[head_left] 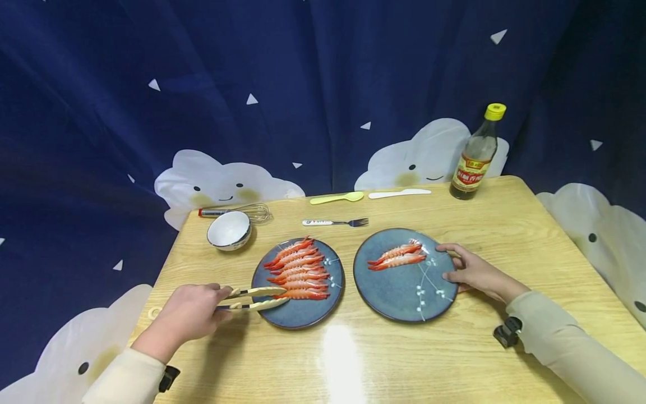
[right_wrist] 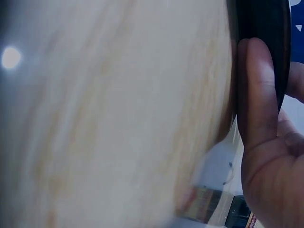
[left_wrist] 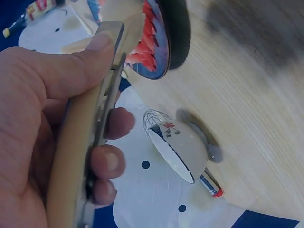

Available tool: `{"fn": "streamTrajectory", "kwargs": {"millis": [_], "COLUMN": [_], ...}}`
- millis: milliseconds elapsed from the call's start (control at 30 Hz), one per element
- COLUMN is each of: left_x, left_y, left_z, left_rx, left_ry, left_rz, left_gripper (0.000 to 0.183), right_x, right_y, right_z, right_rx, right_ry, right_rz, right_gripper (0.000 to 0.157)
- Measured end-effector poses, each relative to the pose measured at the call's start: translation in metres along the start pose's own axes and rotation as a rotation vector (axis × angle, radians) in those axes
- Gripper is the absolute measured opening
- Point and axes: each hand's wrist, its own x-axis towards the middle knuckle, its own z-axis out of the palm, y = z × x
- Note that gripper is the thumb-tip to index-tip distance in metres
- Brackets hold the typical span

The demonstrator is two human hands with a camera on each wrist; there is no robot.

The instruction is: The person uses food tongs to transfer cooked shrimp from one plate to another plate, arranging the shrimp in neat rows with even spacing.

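Left hand: the person's left hand (head_left: 189, 314) grips a pair of cream-coloured tongs (head_left: 267, 291), concealing much of their handle in the head view.
Tong tips: at the nearest shrimp in a row of red-and-white shrimp (head_left: 298, 269) on the left round blue-grey plate (head_left: 298, 320); whether they pinch it, I cannot tell.
Right hand: the person's right hand (head_left: 476, 272) holds the right edge of the larger round blue-grey plate (head_left: 383, 294); some fingers disappear beneath the rim.
Larger plate: bears two red-and-white shrimp (head_left: 398, 256), lying side by side.
White bowl (head_left: 229, 230): partly covers a red-ended wire whisk (head_left: 257, 212).
Right wrist view: tabletop (right_wrist: 118, 114) blurred, plate cut off.
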Motion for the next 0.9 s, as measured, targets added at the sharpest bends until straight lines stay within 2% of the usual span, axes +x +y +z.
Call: {"fn": "streamTrajectory", "kwargs": {"millis": [133,233,700,900], "left_x": [-0.001,-0.003,-0.009,0.001], "left_y": [-0.002,-0.004,-0.006,-0.004], "left_z": [0.005,0.006,-0.008,-0.017], "left_rx": [0.035,0.035,-0.088,-0.175], "left_ry": [0.076,0.096,0.034,0.005], "left_rz": [0.061,0.073,0.047,0.076], "left_gripper": [0.037,0.035,0.036,0.032], "right_x": [0.000,0.001,0.001,0.001], "right_y": [0.000,0.001,0.000,-0.001], "right_z": [0.000,0.000,-0.001,-0.002], "right_rx": [0.006,0.004,-0.013,-0.021], "right_ry": [0.003,0.001,0.009,-0.005], "right_rz": [-0.003,0.004,0.025,0.011], "right_gripper": [0.067,0.068,0.069,0.069]}}
